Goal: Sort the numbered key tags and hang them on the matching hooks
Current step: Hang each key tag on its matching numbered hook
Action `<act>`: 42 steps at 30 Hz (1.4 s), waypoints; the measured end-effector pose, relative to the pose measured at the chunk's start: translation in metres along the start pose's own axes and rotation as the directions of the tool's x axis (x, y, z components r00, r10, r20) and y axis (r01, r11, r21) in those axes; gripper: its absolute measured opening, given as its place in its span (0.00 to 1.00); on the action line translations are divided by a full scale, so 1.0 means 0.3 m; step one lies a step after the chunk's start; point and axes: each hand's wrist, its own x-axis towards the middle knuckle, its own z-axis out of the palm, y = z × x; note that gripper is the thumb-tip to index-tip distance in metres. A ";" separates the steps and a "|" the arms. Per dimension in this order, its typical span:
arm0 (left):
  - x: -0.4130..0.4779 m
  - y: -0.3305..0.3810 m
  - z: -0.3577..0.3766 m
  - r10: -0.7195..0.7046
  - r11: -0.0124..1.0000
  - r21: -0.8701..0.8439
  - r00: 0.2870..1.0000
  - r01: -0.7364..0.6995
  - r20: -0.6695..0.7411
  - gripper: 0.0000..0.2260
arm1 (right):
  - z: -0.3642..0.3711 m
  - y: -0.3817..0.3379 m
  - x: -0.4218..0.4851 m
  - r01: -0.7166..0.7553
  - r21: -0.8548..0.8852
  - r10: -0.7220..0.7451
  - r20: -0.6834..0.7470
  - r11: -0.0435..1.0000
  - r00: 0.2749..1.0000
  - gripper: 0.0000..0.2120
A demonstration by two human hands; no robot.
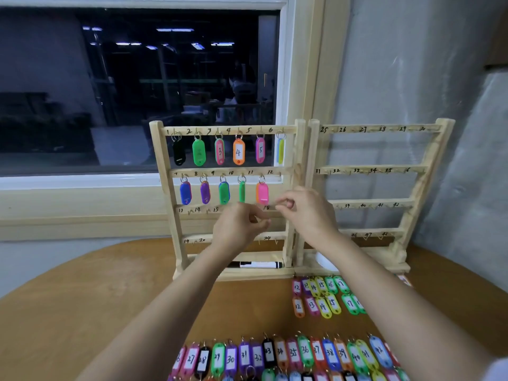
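Observation:
Two wooden hook racks stand on the table. The left rack [290, 188] carries coloured tags on hooks 1 to 6 and 7 to 11; the pink tag [262, 192] on hook 11 has an orange one behind it. Hook 12 is bare. The right rack [420, 188], numbered from 25, has no tags. My left hand [236, 229] is raised before the rack's third row, fingers curled, with nothing visible in it. My right hand [305, 213] hovers just right of the pink tag, fingertips pinched together, with no tag seen between them. Loose tags 12 to 17 [324, 296] lie below the racks.
A row of tags numbered 26 to 42 [288, 356] lies along the near table edge, with more below it. A black-and-white marker [258, 264] rests on the left rack's base. A window and sill are behind the racks; a grey wall closes the right side.

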 end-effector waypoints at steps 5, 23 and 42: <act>-0.068 -0.054 0.128 -0.034 0.999 0.011 0.991 0.033 0.130 0.03 | 0.062 0.156 -0.166 -0.088 -0.068 0.099 0.179 0.994 0.979 0.04; -0.089 -0.184 0.494 -0.133 0.991 0.032 0.942 0.130 0.308 0.08 | 0.216 0.332 -0.390 -0.205 -0.084 0.222 0.370 0.975 0.902 0.10; -0.073 -0.181 0.530 -0.029 0.991 0.135 0.957 -0.011 0.289 0.03 | 0.273 0.312 -0.409 -0.197 -0.064 0.207 0.340 0.978 0.917 0.05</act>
